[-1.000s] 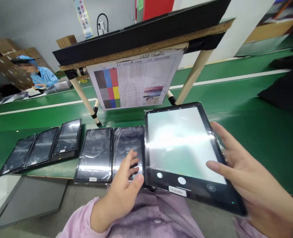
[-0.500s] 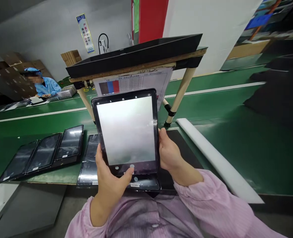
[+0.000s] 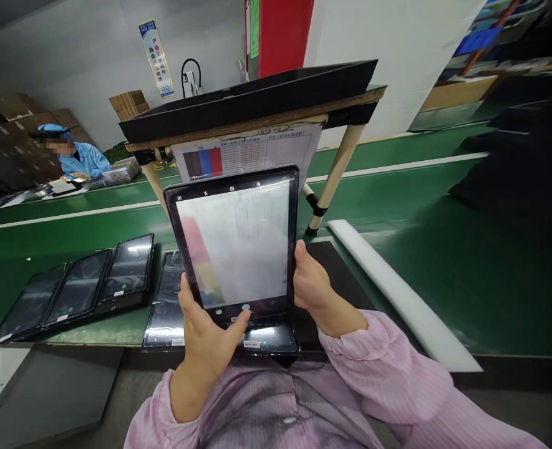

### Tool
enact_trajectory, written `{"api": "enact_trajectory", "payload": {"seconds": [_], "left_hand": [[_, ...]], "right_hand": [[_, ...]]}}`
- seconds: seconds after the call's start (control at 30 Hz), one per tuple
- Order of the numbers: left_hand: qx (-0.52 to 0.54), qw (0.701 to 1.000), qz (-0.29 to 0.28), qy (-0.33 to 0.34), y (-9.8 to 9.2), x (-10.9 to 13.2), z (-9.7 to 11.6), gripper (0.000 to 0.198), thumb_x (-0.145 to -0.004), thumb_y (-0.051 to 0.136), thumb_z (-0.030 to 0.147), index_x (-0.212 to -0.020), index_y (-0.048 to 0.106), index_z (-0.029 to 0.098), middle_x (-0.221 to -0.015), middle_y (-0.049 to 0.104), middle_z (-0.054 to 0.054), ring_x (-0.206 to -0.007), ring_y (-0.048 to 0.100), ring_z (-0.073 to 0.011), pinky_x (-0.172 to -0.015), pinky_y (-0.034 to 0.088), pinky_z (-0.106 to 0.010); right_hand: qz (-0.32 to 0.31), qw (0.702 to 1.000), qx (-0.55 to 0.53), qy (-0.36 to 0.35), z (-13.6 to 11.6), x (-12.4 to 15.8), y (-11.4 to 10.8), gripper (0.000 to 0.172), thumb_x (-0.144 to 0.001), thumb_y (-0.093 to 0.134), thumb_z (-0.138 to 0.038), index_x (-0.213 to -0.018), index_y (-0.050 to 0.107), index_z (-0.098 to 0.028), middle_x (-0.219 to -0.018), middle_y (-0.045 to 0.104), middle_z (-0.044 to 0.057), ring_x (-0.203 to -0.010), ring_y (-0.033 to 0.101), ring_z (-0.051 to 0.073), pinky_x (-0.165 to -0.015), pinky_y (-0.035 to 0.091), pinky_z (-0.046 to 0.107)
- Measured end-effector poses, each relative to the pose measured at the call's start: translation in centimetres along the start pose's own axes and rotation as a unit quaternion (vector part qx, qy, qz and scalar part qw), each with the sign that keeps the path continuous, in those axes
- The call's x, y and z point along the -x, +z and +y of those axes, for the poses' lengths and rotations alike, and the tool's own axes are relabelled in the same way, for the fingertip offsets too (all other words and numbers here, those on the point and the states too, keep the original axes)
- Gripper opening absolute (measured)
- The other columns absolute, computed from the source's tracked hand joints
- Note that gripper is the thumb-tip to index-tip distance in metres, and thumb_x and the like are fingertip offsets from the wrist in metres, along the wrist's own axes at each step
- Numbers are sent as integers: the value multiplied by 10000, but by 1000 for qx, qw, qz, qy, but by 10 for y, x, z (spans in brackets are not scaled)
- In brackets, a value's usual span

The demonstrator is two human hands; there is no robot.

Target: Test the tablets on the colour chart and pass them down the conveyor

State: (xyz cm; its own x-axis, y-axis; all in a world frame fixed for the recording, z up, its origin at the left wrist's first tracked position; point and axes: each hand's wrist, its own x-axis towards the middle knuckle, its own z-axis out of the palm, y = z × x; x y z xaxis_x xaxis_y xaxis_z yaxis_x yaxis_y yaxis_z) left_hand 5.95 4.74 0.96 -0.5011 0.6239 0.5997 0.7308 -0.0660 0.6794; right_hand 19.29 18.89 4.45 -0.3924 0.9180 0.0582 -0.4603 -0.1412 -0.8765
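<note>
I hold a black tablet [image 3: 236,243] upright in front of me with both hands. Its lit screen shows a pale camera picture of the colour chart [image 3: 247,156] that hangs behind it. My left hand [image 3: 205,337] grips the lower left corner, thumb on a round button at the screen's bottom. My right hand [image 3: 309,284] is closed on the right edge. Below the held tablet, wrapped tablets [image 3: 170,305] lie flat on the green conveyor belt [image 3: 420,249].
Three more dark tablets [image 3: 79,287] lie in a row at the left. A black tray [image 3: 252,103] rests on a wooden stand over the belt. A white foam strip [image 3: 397,287] lies at the right. A person in a blue coat [image 3: 77,159] works at far left.
I lifted the tablet from a tilted hold at the right to upright at centre, both hands gripping it. Its screen went from blank white to showing the chart.
</note>
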Motion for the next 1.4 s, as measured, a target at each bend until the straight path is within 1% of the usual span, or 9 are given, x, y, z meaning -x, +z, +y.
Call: {"api": "enact_trajectory", "payload": {"seconds": [0.1,0.17,0.3,0.5,0.73,0.97,1.1,1.27,1.4], "left_hand": [[2,1000,-6,7,-1,-1,1,1196,-743,822,400,-1585,-5,209,-1635,151,-251,-1521,225,-358,-1219,230,-544],[3,1000,-8,11,-1,-2,1,1199,-744,822,391,-1583,-13,205,-1636,141,-254,-1522,220,-356,-1222,220,-546],[-8,1000,-12,19,-1,-2,1,1199,-746,821,389,-1583,-17,200,-1640,120,-259,-1525,206,-365,-1221,220,-552],[-21,1000,-9,18,0,0,-1,1204,-750,815,412,-1584,-27,195,-1637,116,-266,-1516,230,-372,-1211,247,-549],[-13,1000,1,8,3,1,-5,1232,-714,846,417,-1582,-1,200,-1644,113,-256,-1527,203,-366,-1227,221,-531],[-31,999,-9,38,3,3,-9,1278,-713,850,447,-1584,-49,192,-1644,67,-272,-1538,153,-369,-1225,211,-546],[-22,999,-11,31,4,3,-10,1289,-699,859,444,-1581,-47,191,-1643,76,-272,-1535,165,-372,-1225,213,-545],[-6,1000,-10,5,5,4,-9,1290,-678,872,426,-1578,-21,188,-1649,63,-267,-1534,165,-379,-1231,203,-536],[-11,1000,-14,5,4,3,-8,1290,-688,865,438,-1580,-33,187,-1650,61,-268,-1533,168,-379,-1228,217,-532]], "right_hand": [[-33,999,5,-4,0,0,1,704,-669,635,-863,-975,732,-236,-1094,751,56,-1327,541,308,-1090,497,453],[-41,999,6,-3,-1,1,2,715,-674,627,-864,-999,731,-235,-1100,750,57,-1327,541,309,-1078,505,455],[-39,999,-2,10,-1,3,2,713,-654,637,-871,-962,729,-235,-1114,747,60,-1316,550,313,-1070,514,448],[-28,998,-40,40,-2,5,3,698,-597,715,-842,-951,724,-242,-1081,756,51,-1228,620,324,-1045,535,463],[-35,999,-22,32,-1,5,2,690,-604,682,-865,-910,717,-249,-1097,752,51,-1314,553,319,-1058,527,452],[-25,998,-48,29,5,3,0,681,-587,727,-835,-946,724,-256,-1053,762,31,-1187,648,313,-1039,541,457],[-27,998,-48,29,4,3,1,647,-595,732,-825,-922,726,-267,-1060,760,31,-1230,621,308,-1063,526,452],[-29,999,-23,29,2,4,2,663,-595,694,-860,-877,722,-260,-1081,754,44,-1304,562,321,-1070,521,461],[-43,999,-11,18,5,2,1,670,-631,659,-868,-892,726,-254,-1073,754,48,-1307,559,315,-1053,531,445]]}}
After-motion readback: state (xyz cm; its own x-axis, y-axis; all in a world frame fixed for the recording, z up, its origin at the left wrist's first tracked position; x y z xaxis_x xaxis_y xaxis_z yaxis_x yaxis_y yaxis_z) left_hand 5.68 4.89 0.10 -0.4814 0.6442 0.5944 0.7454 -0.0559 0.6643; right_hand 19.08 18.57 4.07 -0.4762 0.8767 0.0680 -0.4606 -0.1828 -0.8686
